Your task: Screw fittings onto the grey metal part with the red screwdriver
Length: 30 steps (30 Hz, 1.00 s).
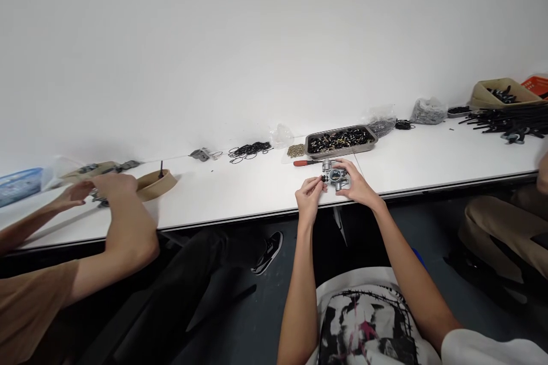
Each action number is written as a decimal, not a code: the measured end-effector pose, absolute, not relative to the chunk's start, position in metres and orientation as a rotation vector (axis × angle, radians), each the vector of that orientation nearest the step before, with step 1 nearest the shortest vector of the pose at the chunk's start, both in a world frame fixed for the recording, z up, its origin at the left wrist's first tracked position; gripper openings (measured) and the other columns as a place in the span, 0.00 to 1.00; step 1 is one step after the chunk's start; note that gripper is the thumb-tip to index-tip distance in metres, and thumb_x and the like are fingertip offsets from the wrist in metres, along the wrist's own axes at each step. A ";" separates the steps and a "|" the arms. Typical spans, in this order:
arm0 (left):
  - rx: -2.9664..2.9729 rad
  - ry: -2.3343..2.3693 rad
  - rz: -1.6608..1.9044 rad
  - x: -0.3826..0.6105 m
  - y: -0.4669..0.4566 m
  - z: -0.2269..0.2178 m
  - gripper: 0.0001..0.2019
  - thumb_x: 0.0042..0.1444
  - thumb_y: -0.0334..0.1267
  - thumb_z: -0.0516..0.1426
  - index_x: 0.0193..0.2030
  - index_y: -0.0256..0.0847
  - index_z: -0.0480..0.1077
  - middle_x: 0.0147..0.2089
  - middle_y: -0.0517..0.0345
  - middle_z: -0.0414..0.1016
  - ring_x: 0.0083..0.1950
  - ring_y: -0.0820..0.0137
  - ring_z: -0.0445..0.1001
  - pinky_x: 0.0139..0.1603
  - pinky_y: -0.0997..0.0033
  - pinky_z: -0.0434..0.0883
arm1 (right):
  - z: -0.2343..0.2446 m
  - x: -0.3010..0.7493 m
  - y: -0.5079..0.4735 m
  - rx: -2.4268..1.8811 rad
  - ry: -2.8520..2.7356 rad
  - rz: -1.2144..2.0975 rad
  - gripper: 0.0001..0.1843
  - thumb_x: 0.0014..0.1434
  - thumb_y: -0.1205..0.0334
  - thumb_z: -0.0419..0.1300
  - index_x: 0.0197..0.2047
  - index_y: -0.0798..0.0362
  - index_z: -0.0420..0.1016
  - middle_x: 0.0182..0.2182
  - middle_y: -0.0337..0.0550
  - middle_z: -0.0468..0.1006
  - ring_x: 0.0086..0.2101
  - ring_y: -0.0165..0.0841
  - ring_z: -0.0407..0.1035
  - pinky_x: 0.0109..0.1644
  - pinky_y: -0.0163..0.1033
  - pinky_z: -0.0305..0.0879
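Both hands work at the near edge of the white counter (257,194), just in front of the metal tray (341,141) of small black and brass parts. The right hand (357,182) is clenched round a small grey metal casting (336,175), holding it a little above the counter edge, while the left hand (309,191) pinches a small dark piece (324,178) in its fingers (319,182) and presses it against the casting's left side. By the look of it, the step in hand is fitting that small piece into a port on the casting; the next move seems to call for keeping the casting steady and the piece lined up square with its hole, since whether it is seated cannot be told from here. A red-handled screwdriver (306,163) lies between the tray and the hands, and a small heap of brass bits (295,150) sits just left of the tray, with black rubber rings (250,150) further left. Well to the left of the tray a co-worker's hands (92,188) are busy beside a tan roll (156,184); well to its right lies a pile of black rods (505,120).
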State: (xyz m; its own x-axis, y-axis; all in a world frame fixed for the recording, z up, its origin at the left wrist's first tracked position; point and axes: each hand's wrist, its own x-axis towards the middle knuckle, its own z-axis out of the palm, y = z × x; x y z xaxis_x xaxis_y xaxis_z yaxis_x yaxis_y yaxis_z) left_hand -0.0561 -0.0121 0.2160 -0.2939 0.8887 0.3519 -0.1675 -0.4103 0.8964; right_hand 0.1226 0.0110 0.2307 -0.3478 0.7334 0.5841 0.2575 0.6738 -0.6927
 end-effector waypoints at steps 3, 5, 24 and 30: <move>1.193 0.968 1.780 -0.053 -0.011 0.213 0.21 0.43 0.48 0.72 0.42 0.38 0.84 0.46 0.51 0.76 0.37 0.70 0.79 0.41 0.64 0.78 | 0.228 0.123 0.015 -0.787 -1.912 0.592 0.37 0.49 0.71 0.68 0.62 0.45 0.66 0.68 0.48 0.60 0.69 0.43 0.55 0.75 0.54 0.53; 1.195 0.994 1.805 -0.049 -0.011 0.210 0.21 0.45 0.48 0.71 0.44 0.38 0.84 0.47 0.51 0.76 0.40 0.68 0.79 0.44 0.64 0.78 | 0.226 0.122 0.016 -0.807 -1.908 0.567 0.38 0.49 0.70 0.68 0.62 0.45 0.66 0.67 0.48 0.60 0.69 0.44 0.55 0.75 0.55 0.53; 1.128 1.070 1.702 -0.042 0.003 0.234 0.20 0.45 0.48 0.70 0.40 0.34 0.83 0.41 0.48 0.81 0.35 0.68 0.78 0.34 0.69 0.75 | 0.230 0.104 -0.001 -1.113 -1.849 0.427 0.45 0.44 0.50 0.80 0.62 0.43 0.69 0.57 0.51 0.61 0.59 0.53 0.57 0.67 0.65 0.61; 1.171 0.994 1.565 -0.052 0.011 0.236 0.16 0.49 0.46 0.66 0.38 0.34 0.83 0.32 0.50 0.81 0.31 0.69 0.76 0.33 0.69 0.73 | 0.238 0.117 0.011 -1.048 -1.801 0.410 0.42 0.49 0.44 0.76 0.65 0.40 0.69 0.63 0.51 0.61 0.64 0.54 0.54 0.71 0.65 0.54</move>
